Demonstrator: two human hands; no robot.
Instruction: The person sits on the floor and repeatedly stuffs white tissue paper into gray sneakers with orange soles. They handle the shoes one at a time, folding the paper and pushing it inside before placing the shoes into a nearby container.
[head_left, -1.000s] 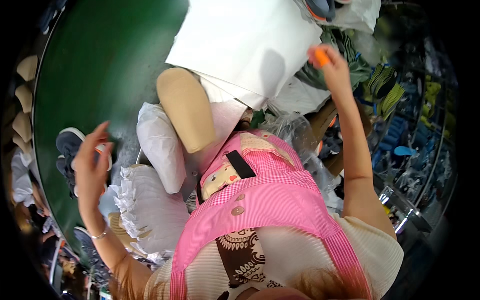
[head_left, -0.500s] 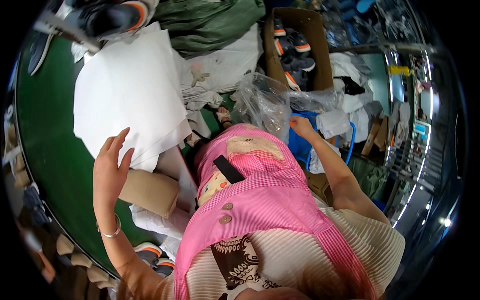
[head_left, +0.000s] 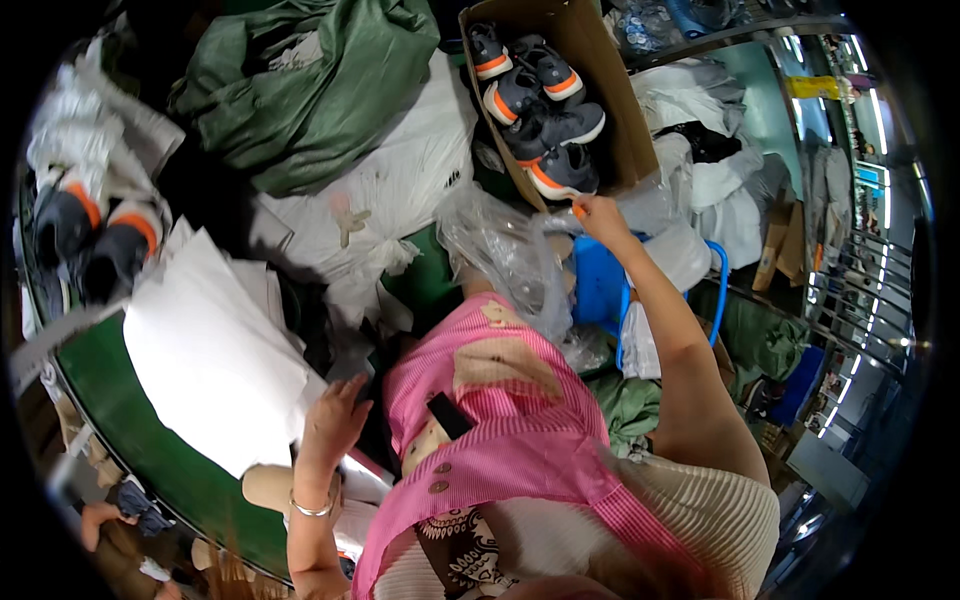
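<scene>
Right arm stretched up the frame, right hand (head_left: pixel 600 215) pinched on a small orange object (head_left: pixel 579 210) at the cardboard box of grey-and-orange sneakers (head_left: pixel 540 110), top centre, touching clear plastic wrap (head_left: pixel 505 255). Left hand (head_left: pixel 335 420), lower left, fingers spread open against the white paper stack (head_left: pixel 210 360). Since half a second ago, the right hand has climbed from the plastic to the box edge.

Bright, even indoor light, rows of ceiling strip lights (head_left: pixel 880 110) glaring far right of the right hand (head_left: pixel 600 215), soft shadow under the left hand (head_left: pixel 335 425), glossy sheen on clear plastic bag (head_left: pixel 505 250), strong fisheye bending, black vignette corners, slight rim blur
</scene>
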